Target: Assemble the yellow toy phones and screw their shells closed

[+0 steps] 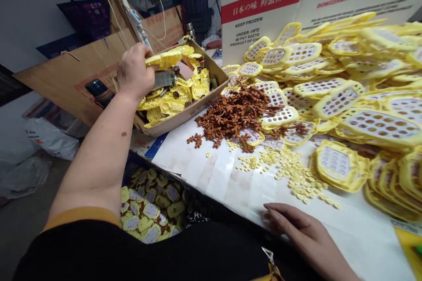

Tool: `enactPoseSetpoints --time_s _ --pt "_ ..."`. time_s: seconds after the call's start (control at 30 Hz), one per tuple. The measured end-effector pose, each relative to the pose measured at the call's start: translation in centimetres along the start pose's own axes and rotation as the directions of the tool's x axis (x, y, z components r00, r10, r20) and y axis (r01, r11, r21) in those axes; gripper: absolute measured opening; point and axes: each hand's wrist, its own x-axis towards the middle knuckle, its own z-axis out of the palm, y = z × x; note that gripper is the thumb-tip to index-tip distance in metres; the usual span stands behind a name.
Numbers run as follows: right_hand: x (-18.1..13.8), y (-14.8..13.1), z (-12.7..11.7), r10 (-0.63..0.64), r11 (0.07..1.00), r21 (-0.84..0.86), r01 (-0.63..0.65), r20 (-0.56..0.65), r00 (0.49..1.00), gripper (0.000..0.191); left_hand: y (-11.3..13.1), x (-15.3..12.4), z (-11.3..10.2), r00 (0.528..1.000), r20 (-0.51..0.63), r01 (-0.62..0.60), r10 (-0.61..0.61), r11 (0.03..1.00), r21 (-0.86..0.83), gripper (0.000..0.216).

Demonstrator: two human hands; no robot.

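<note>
My left hand (136, 70) is over a cardboard box (184, 118), its fingers closed on the end of a yellow plastic shell (169, 56). Beneath the shell, the box holds more yellow shells (168, 105) with small dark round parts and a greyish flat piece (164, 79). At the table's near edge lies my right hand (300, 232), its fingers stretched out and nothing in them. Nearest to it are small yellow rings (301, 184) scattered on the white tabletop (204, 171). Behind the rings is a heap of brown branched rubbery pieces (234, 114).
A large pile of yellow keypad panels (369, 118) covers the table's right side, with stacked yellow shells (341, 164) in front. A printed white carton (257, 9) stands behind. Below the table edge, a container holds finished-looking yellow pieces (153, 210). A dark bottle (99, 90) is left of the box.
</note>
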Motion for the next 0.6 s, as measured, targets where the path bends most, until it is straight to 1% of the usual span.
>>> enactPoseSetpoints --time_s 0.07,0.13,0.17,0.2,0.23,0.27,0.3,0.33,0.37,0.4,0.43,0.47,0.5,0.57,0.6 --pt "0.2 -0.4 0.1 -0.030 1.000 0.005 0.029 0.028 0.999 0.050 1.6 -0.3 -0.2 0.997 -0.069 0.026 -0.035 0.990 -0.136 0.023" --pt "0.6 -1.3 0.1 -0.067 0.998 0.017 0.066 0.060 0.996 0.052 3.3 -1.1 0.3 0.994 -0.085 0.035 -0.064 0.952 -0.304 0.028" --pt "0.8 -1.9 0.0 -0.096 0.995 0.018 0.095 0.070 0.993 0.051 4.3 -1.7 0.7 0.995 -0.074 0.035 -0.071 0.916 -0.400 0.030" --pt "1.2 -2.6 -0.2 -0.141 0.990 0.016 0.140 0.055 0.989 0.050 5.3 -2.5 1.2 0.998 -0.027 0.036 -0.058 0.855 -0.517 0.032" --pt "1.5 -3.5 -0.3 -0.218 0.976 -0.003 0.218 0.039 0.975 0.046 6.4 -3.5 1.8 0.999 0.028 0.053 -0.045 0.764 -0.643 0.034" --pt "1.9 -4.4 -0.6 -0.294 0.956 -0.012 0.294 -0.006 0.956 0.043 7.6 -4.7 2.3 0.994 0.104 0.091 -0.020 0.663 -0.743 0.037" --pt "2.3 -5.3 -0.8 -0.362 0.932 0.007 0.363 -0.082 0.929 0.042 8.8 -6.0 2.9 0.980 0.198 0.157 0.010 0.572 -0.805 0.040" --pt "2.7 -6.3 -1.1 -0.415 0.902 0.051 0.429 -0.172 0.893 0.042 10.0 -7.5 3.4 0.952 0.305 0.252 0.029 0.492 -0.833 0.041" --pt "3.1 -7.2 -1.4 -0.457 0.866 0.101 0.491 -0.243 0.856 0.045 11.2 -8.9 3.9 0.902 0.428 0.363 0.060 0.431 -0.826 0.042" --pt "3.5 -7.9 -1.8 -0.487 0.830 0.142 0.539 -0.284 0.826 0.048 12.3 -10.3 4.3 0.844 0.526 0.451 0.103 0.392 -0.802 0.042" --pt "3.8 -8.5 -2.1 -0.516 0.794 0.188 0.578 -0.297 0.804 0.053 13.3 -11.7 4.6 0.794 0.593 0.515 0.132 0.371 -0.773 0.041" --pt "4.0 -8.9 -2.5 -0.541 0.761 0.224 0.609 -0.297 0.786 0.055 14.1 -12.9 5.0 0.745 0.648 0.568 0.160 0.357 -0.741 0.039" --pt "4.0 -9.2 -2.8 -0.568 0.744 0.224 0.630 -0.284 0.772 0.053 14.8 -14.0 5.3 0.706 0.682 0.599 0.189 0.353 -0.718 0.037" --pt "3.7 -9.1 -3.4 -0.614 0.721 0.194 0.665 -0.265 0.743 0.041 15.6 -15.7 5.9 0.640 0.723 0.637 0.259 0.349 -0.688 0.034" --pt "3.4 -9.0 -3.6 -0.637 0.714 0.162 0.681 -0.254 0.728 0.036 15.8 -16.3 6.3 0.592 0.744 0.664 0.311 0.335 -0.668 0.035"
